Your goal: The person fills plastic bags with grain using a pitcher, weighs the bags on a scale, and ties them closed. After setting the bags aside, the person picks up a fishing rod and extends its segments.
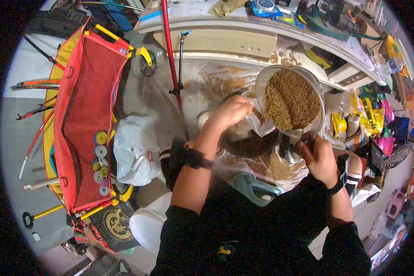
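Observation:
A clear round container [317, 112] full of brown granules [290, 101] is tilted above a dark round basin [250, 146]. My right hand [319, 161] is closed around its handle, at the lower right. My left hand [233, 112] is closed on the edge of a clear plastic bag [261, 124], whose mouth lies against the container's left side. Some brown granules show inside the bag. Loose brown material lies on the plastic sheet [280, 165] below the basin.
A red fabric carrier [87, 119] with yellow handles stands at left, beside a white plastic bag [135, 149]. A red pole [169, 50] rises ahead. A cluttered bench [207, 25] spans the top. White buckets [147, 227] sit lower left; colourful packets [370, 117] are at right.

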The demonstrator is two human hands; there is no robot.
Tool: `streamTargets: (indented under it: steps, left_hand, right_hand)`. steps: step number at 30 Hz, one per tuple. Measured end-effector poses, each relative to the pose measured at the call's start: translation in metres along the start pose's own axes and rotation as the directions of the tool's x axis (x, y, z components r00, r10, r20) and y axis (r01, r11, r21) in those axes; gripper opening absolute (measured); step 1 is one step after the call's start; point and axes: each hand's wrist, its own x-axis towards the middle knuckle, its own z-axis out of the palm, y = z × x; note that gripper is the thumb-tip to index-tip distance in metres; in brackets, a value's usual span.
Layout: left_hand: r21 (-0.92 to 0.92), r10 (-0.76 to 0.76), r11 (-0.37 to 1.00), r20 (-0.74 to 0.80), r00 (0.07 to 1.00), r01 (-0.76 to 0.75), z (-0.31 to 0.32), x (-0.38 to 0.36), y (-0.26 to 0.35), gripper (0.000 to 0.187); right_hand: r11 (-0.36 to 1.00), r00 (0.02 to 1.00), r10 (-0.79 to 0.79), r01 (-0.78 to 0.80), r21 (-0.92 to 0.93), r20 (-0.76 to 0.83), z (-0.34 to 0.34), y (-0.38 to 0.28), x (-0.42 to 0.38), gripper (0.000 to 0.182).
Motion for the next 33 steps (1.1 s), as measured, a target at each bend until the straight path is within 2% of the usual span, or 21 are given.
streamTargets:
  steps: [1,4,6,9,12,14,16,19,21,29,31,32,33]
  left_hand:
    - [-0.001,0.000,1.000,0.000,1.000,0.000,0.001,0.000,0.000,0.022]
    - [-0.037,-0.023,0.999,-0.024,0.999,0.022,0.002,0.000,-0.001,0.022]
    - [0.029,0.057,0.998,-0.007,0.998,-0.057,0.000,0.003,-0.005,0.023]
    - [0.088,0.096,0.992,-0.035,0.995,-0.093,0.003,0.004,-0.008,0.029]
    - [0.157,0.025,0.987,-0.027,0.999,-0.021,0.003,0.006,-0.007,0.031]
    - [0.106,0.022,0.994,-0.037,0.999,-0.018,0.005,0.006,-0.010,0.026]
    - [0.054,0.018,0.998,-0.047,0.999,-0.016,0.005,0.006,-0.009,0.023]
    - [0.067,0.009,0.998,-0.012,1.000,-0.008,0.003,0.007,-0.010,0.023]
    - [0.169,0.140,0.977,-0.060,0.988,-0.128,0.005,0.009,-0.014,0.024]
    - [0.213,0.078,0.975,-0.036,0.996,-0.069,0.006,0.006,-0.007,0.027]
    - [0.204,0.060,0.978,-0.070,0.996,-0.045,0.007,0.008,-0.007,0.029]
    - [0.269,0.079,0.961,-0.033,0.996,-0.067,0.007,0.011,-0.009,0.030]
    - [0.333,0.088,0.939,0.002,0.996,-0.084,0.005,0.013,-0.014,0.031]
  right_hand:
    - [0.997,0.997,-0.077,0.077,0.002,-0.032,0.001,0.001,0.000,0.015]
    - [0.997,0.996,-0.072,0.072,-0.017,-0.046,0.001,-0.001,0.000,0.015]
    - [0.998,0.998,-0.059,0.058,-0.023,-0.037,0.000,-0.002,0.000,0.015]
    - [0.999,0.999,-0.035,0.034,-0.027,-0.026,0.000,-0.003,0.000,0.016]
    - [0.999,0.999,-0.033,0.033,-0.017,-0.023,0.000,-0.004,0.000,0.016]
    - [0.999,0.999,-0.042,0.042,-0.011,-0.025,0.000,-0.007,0.000,0.016]
    - [0.987,0.994,-0.101,0.094,-0.131,-0.050,-0.002,-0.011,-0.001,0.016]
    - [0.992,0.993,-0.104,0.099,-0.079,-0.055,0.004,0.002,-0.001,0.015]
    - [0.993,0.994,-0.104,0.101,-0.062,-0.042,0.004,0.000,-0.001,0.012]
    - [0.987,0.991,-0.126,0.120,-0.105,-0.053,0.004,-0.008,-0.003,0.011]
    - [0.968,0.983,-0.176,0.162,-0.192,-0.058,0.006,-0.006,-0.001,0.012]
    - [0.955,0.979,-0.192,0.169,-0.244,-0.074,0.008,0.003,-0.004,0.013]
    - [0.974,0.986,-0.154,0.142,-0.179,-0.057,0.008,0.001,-0.003,0.015]
